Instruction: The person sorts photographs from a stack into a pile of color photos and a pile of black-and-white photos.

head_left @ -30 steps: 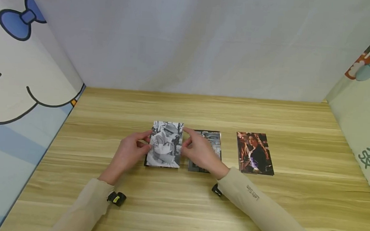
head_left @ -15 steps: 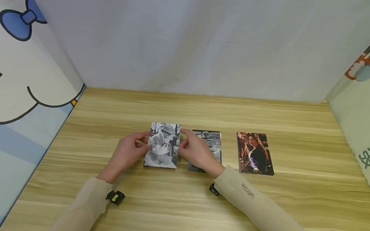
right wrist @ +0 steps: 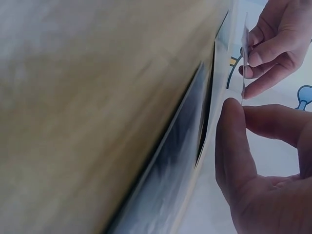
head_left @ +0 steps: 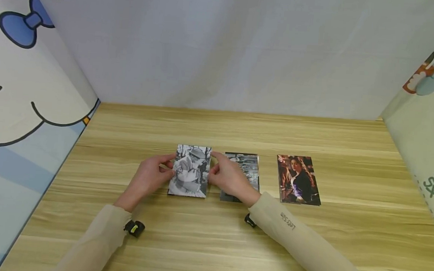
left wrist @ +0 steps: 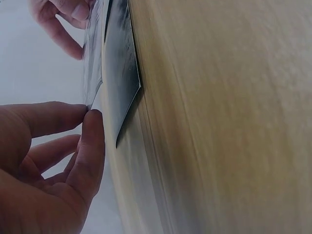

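Head view, both hands' fingers pinching black-and-white photo point(head_left: 190, 171), dark photo point(head_left: 247, 170) half-hidden behind right hand point(head_left: 230, 180), colour portrait point(head_left: 298, 180) beyond

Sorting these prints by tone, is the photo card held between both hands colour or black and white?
Black and white photo card, clearest in the head view.

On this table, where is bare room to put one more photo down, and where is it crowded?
Bare wood lies behind the row up to the white backdrop, on the table, and right of the colour photo. The near edge is open between the sleeves. It is crowded where both hands, left hand and right hand, pinch the black-and-white photo beside the middle photo.
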